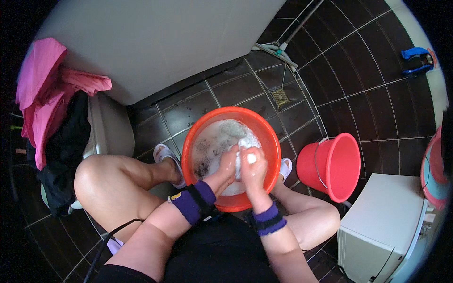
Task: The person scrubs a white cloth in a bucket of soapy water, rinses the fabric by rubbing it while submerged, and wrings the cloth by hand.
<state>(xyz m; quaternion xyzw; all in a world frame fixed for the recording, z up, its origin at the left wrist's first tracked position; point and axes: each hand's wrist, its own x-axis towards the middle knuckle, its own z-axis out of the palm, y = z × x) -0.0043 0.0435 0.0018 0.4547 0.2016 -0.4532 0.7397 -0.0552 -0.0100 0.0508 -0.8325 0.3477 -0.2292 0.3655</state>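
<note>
An orange-red plastic basin point(274, 141) stands on the floor between my feet, holding foamy, soapy water point(208, 150). Over the water, my left hand point(228, 164) and my right hand point(255, 169) press close together around a wet white cloth point(245, 143). Most of that cloth is hidden by the fingers. A small white blob point(251, 158) sits on the right hand; whether it is suds or soap I cannot tell. Beyond the hands, pale greyish fabric point(231, 129) lies partly in the suds.
At right stands a red bucket point(311, 162), tilted in view, beside a white cabinet point(382, 201). Pink point(46, 95) and black clothing point(65, 131) hangs at left. A floor drain point(280, 97) and a long-handled squeegee or mop point(277, 53) are near the tiled corner. A black cable point(106, 240) runs lower left.
</note>
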